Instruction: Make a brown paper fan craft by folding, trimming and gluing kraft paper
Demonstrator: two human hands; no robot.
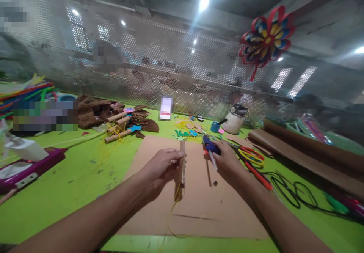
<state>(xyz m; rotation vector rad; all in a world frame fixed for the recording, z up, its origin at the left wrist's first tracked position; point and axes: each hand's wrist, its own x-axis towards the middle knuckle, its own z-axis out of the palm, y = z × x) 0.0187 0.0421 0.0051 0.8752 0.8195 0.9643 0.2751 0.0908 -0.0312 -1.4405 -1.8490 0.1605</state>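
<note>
My left hand [162, 165] is closed around a narrow brown cardboard strip [182, 171], held with its long side pointing away from me. Yellow string [171, 211] hangs from the strip's near end and trails onto a flat brown cardboard sheet [150, 207]. To the right, my right hand [226, 155] grips a blue hot glue gun [209, 143]. A whitish glue stick [213, 161] sticks out of the glue gun's back, toward me. The strip and the glue gun are apart, both above the sheet.
Scissors with red and yellow handles [251, 156] and a black cable [295, 192] lie right of the sheet. Brown tubes with yellow string [121, 128] lie back left. A purple power strip [34, 167] is at left. A white jug [234, 121] stands before the perforated screen [170, 55].
</note>
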